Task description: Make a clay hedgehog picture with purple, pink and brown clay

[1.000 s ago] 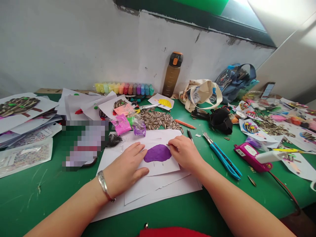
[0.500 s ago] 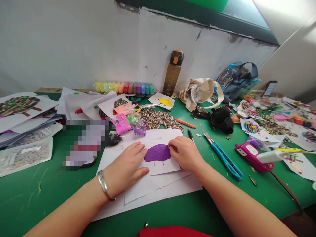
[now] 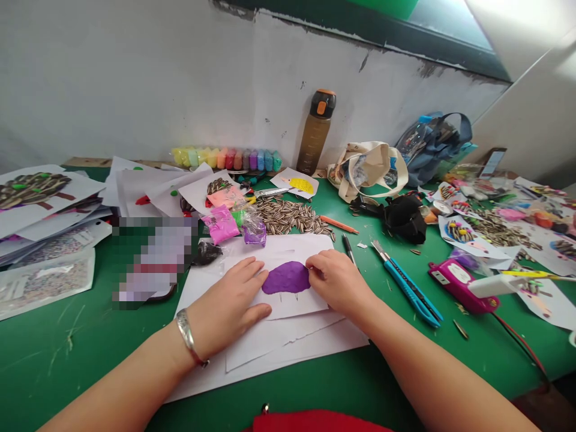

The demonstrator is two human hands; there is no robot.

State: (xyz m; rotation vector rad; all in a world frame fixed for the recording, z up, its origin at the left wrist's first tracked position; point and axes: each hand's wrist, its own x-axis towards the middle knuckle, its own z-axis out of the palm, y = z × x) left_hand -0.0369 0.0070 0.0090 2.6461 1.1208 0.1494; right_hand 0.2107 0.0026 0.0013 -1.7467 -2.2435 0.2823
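A flat oval of purple modelling clay covers part of a white paper sheet, with short pencil strokes below it. My left hand lies flat on the paper, fingers stretched out and tips by the oval's left edge. At the oval's right end my right hand is closed, thumb and forefinger pinched at the clay's edge. Whatever may be between those fingertips is too small to tell. Above the sheet are a heap of sunflower seeds and a purple clay packet.
Right of the paper lie a pen, blue-handled tool and magenta glue-gun-like device. An orange pencil points toward them. A bottle stands by the wall. Stacked papers and a pixelated object occupy the left.
Almost nothing differs. The camera view has shifted slightly; both hands keep their places around the purple clay, the right fingertips still pinched at its edge.
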